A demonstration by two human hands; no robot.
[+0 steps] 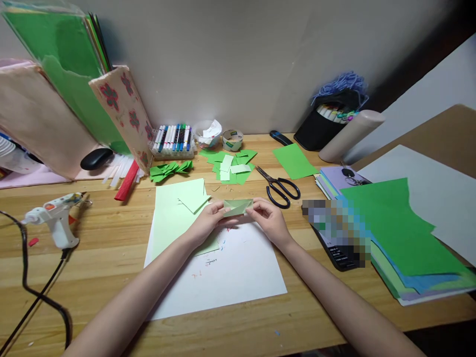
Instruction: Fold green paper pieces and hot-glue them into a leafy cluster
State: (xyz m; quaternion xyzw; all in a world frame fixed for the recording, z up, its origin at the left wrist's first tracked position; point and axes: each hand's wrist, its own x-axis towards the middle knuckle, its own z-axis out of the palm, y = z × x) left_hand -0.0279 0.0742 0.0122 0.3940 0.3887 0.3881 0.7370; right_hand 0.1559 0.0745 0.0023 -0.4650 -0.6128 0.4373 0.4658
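Both of my hands hold a small folded piece of light green paper (pixel 238 207) just above the wooden table (pixel 92 248). My left hand (pixel 208 220) pinches its left end, fingers closed on the paper. My right hand (pixel 269 218) pinches its right end in the same way. Under the hands lies a white sheet (pixel 230 272) with small marks on it. A light green sheet (pixel 173 213) overlaps its left part, and a smaller folded light green piece (pixel 194 201) rests on top of that.
Black-handled scissors (pixel 279 188) lie right of my hands. Green paper scraps (pixel 230 166), folded green pieces (pixel 170 170), markers (pixel 173 138) and tape (pixel 232 140) sit behind. A glue gun (pixel 55 218) with its cord is at left. Stacked coloured paper (pixel 394 233) lies at right.
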